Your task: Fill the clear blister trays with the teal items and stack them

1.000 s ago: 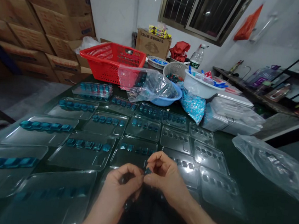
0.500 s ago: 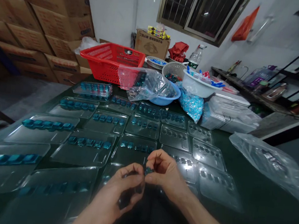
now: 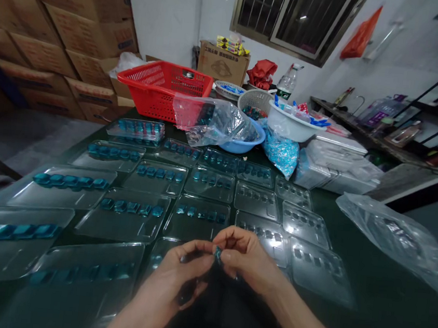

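Note:
My left hand (image 3: 179, 277) and my right hand (image 3: 246, 258) meet low in the middle, above the near edge of a dark table. Between the fingertips of both is a small teal piece (image 3: 218, 252), pinched by my right thumb and forefinger and touched by my left fingers. My left hand is curled, and dark pieces seem to lie in its palm, though they are hard to make out. Just beyond my hands lies a clear blister tray (image 3: 197, 217) with a row of teal pieces. Several more clear trays (image 3: 123, 214) spread over the table, the left ones filled, the right ones (image 3: 306, 223) with bare pockets.
A red basket (image 3: 164, 88), a blue bowl under a clear plastic bag (image 3: 211, 121), a white bowl (image 3: 291, 124) and a woven basket (image 3: 254, 102) stand at the back. A crumpled clear bag (image 3: 391, 234) lies at the right. Cardboard boxes (image 3: 54, 21) are stacked at the left.
My hands have stayed together on the teal piece and shifted only slightly; my left fingers have moved closer under the right fingertips.

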Motion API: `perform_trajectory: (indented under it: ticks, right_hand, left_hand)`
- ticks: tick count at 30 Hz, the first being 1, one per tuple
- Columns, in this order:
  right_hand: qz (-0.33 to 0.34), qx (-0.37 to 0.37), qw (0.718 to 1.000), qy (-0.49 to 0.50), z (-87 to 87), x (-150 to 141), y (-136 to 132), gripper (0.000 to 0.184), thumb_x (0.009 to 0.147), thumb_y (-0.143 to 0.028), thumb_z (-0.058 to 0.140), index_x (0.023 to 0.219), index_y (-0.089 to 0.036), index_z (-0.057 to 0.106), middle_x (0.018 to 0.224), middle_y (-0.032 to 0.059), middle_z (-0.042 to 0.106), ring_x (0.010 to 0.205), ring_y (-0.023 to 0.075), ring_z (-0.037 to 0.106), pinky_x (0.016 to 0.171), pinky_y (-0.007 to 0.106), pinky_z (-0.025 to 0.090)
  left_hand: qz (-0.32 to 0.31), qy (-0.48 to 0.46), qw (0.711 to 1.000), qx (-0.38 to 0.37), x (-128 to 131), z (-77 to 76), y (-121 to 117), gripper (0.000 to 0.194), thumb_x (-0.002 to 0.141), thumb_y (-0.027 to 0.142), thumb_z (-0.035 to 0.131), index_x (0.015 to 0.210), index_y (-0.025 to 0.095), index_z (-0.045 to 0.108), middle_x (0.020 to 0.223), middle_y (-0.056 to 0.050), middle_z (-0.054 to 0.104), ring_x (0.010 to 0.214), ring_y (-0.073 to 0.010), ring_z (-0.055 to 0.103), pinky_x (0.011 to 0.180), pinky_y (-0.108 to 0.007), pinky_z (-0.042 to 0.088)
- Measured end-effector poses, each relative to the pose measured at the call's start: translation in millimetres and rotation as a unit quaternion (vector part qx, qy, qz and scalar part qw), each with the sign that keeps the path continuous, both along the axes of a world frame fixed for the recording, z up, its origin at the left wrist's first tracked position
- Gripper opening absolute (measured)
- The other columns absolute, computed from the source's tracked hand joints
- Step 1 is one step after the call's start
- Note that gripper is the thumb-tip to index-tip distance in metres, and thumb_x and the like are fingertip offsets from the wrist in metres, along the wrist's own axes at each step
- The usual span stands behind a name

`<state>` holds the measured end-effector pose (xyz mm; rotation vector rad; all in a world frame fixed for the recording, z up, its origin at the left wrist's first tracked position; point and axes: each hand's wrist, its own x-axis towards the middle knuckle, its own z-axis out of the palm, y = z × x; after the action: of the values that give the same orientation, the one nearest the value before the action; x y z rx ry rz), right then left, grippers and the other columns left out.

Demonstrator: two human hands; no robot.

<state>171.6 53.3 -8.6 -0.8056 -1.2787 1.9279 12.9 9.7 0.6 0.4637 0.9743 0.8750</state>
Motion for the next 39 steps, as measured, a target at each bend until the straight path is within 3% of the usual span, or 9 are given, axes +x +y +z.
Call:
perform_trajectory:
  ticks: [8,16,24,26,28,30,32,36,39]
  right_hand:
    - [0.033,-0.059,0.997,0.049,-11.3,4,3,0.03,0.068,-0.027,0.067,0.094,-0.014,0.058,0.073,0.0022,0.056,0.058,0.0103,0.054,0.041,0.017,0.044]
    - [-0.011,-0.052,0.999,0.012,-8.5,0,-1,0.025,0.065,-0.023,0.071,0.083,-0.014,0.056,0.068,-0.0017,0.053,0.048,0.0053,0.045,0.036,0.014,0.037]
    - [-0.04,-0.066,0.997,0.011,-16.1,-3,-3,0.019,0.069,-0.028,0.067,0.075,-0.016,0.053,0.056,-0.0058,0.046,0.039,0.0033,0.038,0.034,0.015,0.029]
    - [-0.05,-0.033,0.998,-0.021,-12.4,-2,-4,0.017,0.072,-0.03,0.063,0.077,-0.016,0.056,0.059,-0.0046,0.048,0.042,0.0044,0.04,0.037,0.016,0.032]
    - [-0.092,0.062,0.991,-0.081,-5.8,1,-6,0.015,0.073,-0.028,0.062,0.083,-0.018,0.06,0.074,-0.0005,0.053,0.054,0.0071,0.047,0.045,0.019,0.038]
    - [-0.128,0.178,0.966,-0.139,1.4,4,-8,0.02,0.072,-0.024,0.063,0.092,-0.023,0.062,0.093,0.0024,0.053,0.068,0.0104,0.05,0.056,0.022,0.042]
    - [-0.119,0.257,0.944,-0.172,7.0,6,-9,0.026,0.071,-0.022,0.064,0.097,-0.026,0.062,0.098,0.0029,0.052,0.073,0.0121,0.051,0.06,0.024,0.043]
    - [-0.073,0.29,0.932,-0.205,9.3,6,-6,0.018,0.075,-0.022,0.061,0.093,-0.024,0.064,0.084,0.0019,0.055,0.069,0.0121,0.052,0.062,0.025,0.042]
    - [-0.045,0.236,0.95,-0.199,7.7,6,-3,0.014,0.071,-0.022,0.065,0.085,-0.021,0.063,0.076,-0.0002,0.055,0.066,0.0111,0.051,0.059,0.023,0.041]
  left_hand:
    - [0.036,0.056,0.998,0.009,1,2.3,-3,0.019,0.065,0.029,0.067,0.075,0.017,0.056,0.056,0.002,0.054,0.042,-0.0048,0.045,0.04,-0.015,0.032]
    - [-0.008,-0.069,0.997,-0.043,-3,-15.9,-8,0.013,0.068,0.026,0.063,0.075,0.018,0.055,0.058,0.001,0.052,0.042,-0.0043,0.043,0.038,-0.014,0.023]
    - [0.034,-0.132,0.985,-0.107,8,-17.2,-5,0.014,0.071,0.027,0.062,0.077,0.016,0.057,0.065,0.002,0.051,0.044,-0.0025,0.042,0.036,-0.012,0.025]
    - [0.048,-0.167,0.978,-0.114,9,-14.9,-3,0.012,0.071,0.025,0.062,0.074,0.016,0.055,0.063,0.003,0.049,0.042,-0.0018,0.041,0.035,-0.011,0.025]
    - [0.06,-0.183,0.974,-0.124,7,-13.1,0,0.012,0.07,0.025,0.062,0.074,0.015,0.055,0.061,0.003,0.048,0.042,-0.0022,0.04,0.034,-0.012,0.026]
    - [0.058,-0.184,0.974,-0.122,5,-12.7,2,0.014,0.071,0.026,0.062,0.075,0.015,0.056,0.06,0.002,0.047,0.04,-0.0027,0.039,0.031,-0.013,0.024]
    - [0.06,-0.174,0.976,-0.113,3,-14.3,3,0.013,0.07,0.026,0.062,0.075,0.015,0.056,0.061,0.002,0.048,0.041,-0.0028,0.04,0.033,-0.013,0.025]
    - [0.066,-0.132,0.983,-0.11,3,-19.3,-1,0.014,0.068,0.026,0.064,0.071,0.016,0.055,0.063,0.001,0.051,0.044,-0.0037,0.043,0.037,-0.014,0.028]
    - [0.033,-0.121,0.987,-0.099,5,-18.6,-2,0.014,0.07,0.029,0.062,0.074,0.017,0.057,0.063,0.001,0.05,0.045,-0.0043,0.044,0.038,-0.013,0.026]
